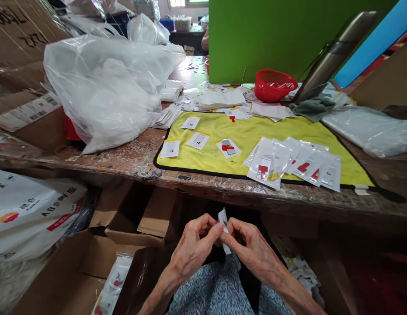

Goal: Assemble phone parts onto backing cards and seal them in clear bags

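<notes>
My left hand [201, 234] and my right hand [242, 238] meet over my lap, in front of the table edge. Both pinch one small white packet [223, 216] between thumbs and fingertips. The packet is seen nearly edge-on, so its contents are hidden. On the yellow cloth [203, 164] above my hands lie several small printed cards, one of them a card [228, 148] with a red and grey piece on it. Farther right, clear-fronted pouches [269, 162] with red pieces inside overlap in a fanned row.
A large translucent plastic bag [108, 87] stands on the table at left. Stacks of white cards [219, 98], a red basket [275, 85] and a metal flask [337, 52] sit at the back before a green panel [288, 35]. Open cardboard boxes [59, 275] are below left.
</notes>
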